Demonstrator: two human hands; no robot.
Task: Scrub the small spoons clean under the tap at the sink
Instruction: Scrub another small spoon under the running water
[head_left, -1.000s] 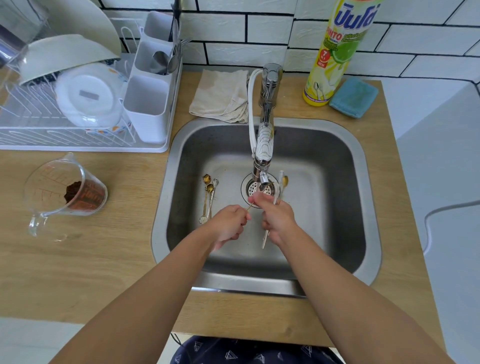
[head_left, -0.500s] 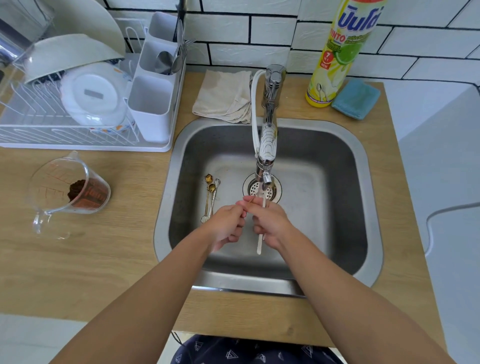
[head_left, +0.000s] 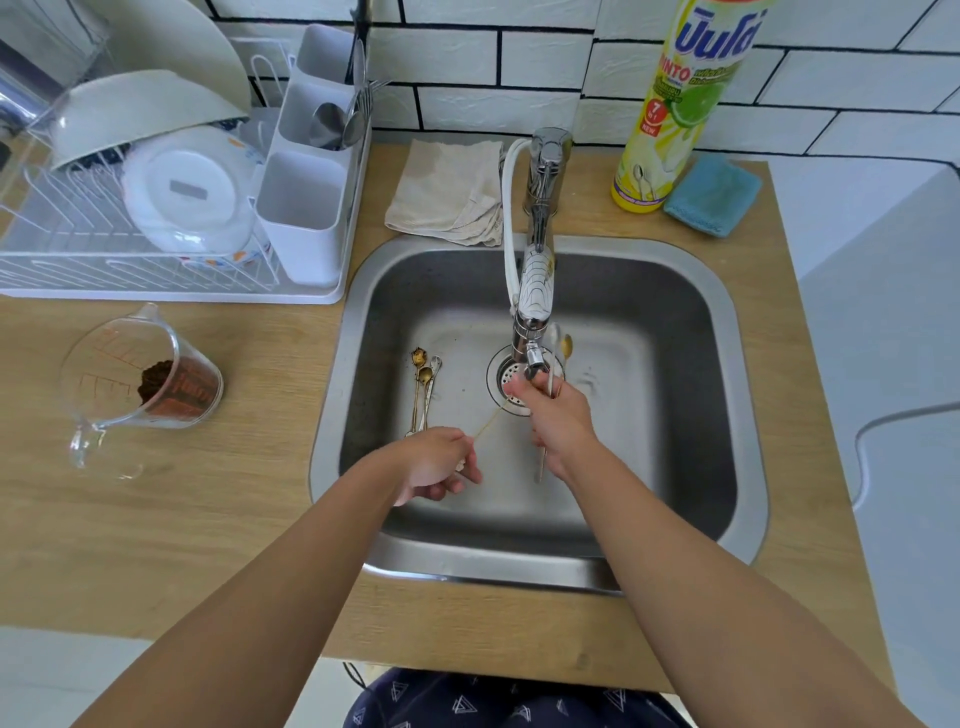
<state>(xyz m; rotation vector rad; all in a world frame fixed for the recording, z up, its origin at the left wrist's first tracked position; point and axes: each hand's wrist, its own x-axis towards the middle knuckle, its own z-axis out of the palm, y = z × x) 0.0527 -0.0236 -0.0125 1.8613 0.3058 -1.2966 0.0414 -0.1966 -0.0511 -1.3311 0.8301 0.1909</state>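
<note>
My left hand (head_left: 441, 462) pinches the handle end of a thin gold spoon (head_left: 488, 423) that slants up to the fingertips of my right hand (head_left: 558, 415), just below the tap spout (head_left: 532, 358). My right hand also grips two small spoons (head_left: 558, 343), one silver and one gold. Their bowls stick up beside the spout and a handle end pokes out under the palm. Three more small spoons (head_left: 423, 384) lie side by side on the sink floor left of the drain (head_left: 503, 376). I cannot make out running water.
The steel sink (head_left: 727, 415) is set in a wooden counter. A white dish rack (head_left: 78, 270) with bowls and a cutlery holder (head_left: 306, 208) stands at the back left. Also here are a measuring jug (head_left: 140, 384) with brown powder, a folded cloth (head_left: 447, 192), a dish soap bottle (head_left: 670, 114) and a blue sponge (head_left: 714, 195).
My hands were pressed together under the spout. My left hand has drawn back towards me and to the left along the gold spoon, while my right hand has shifted slightly right.
</note>
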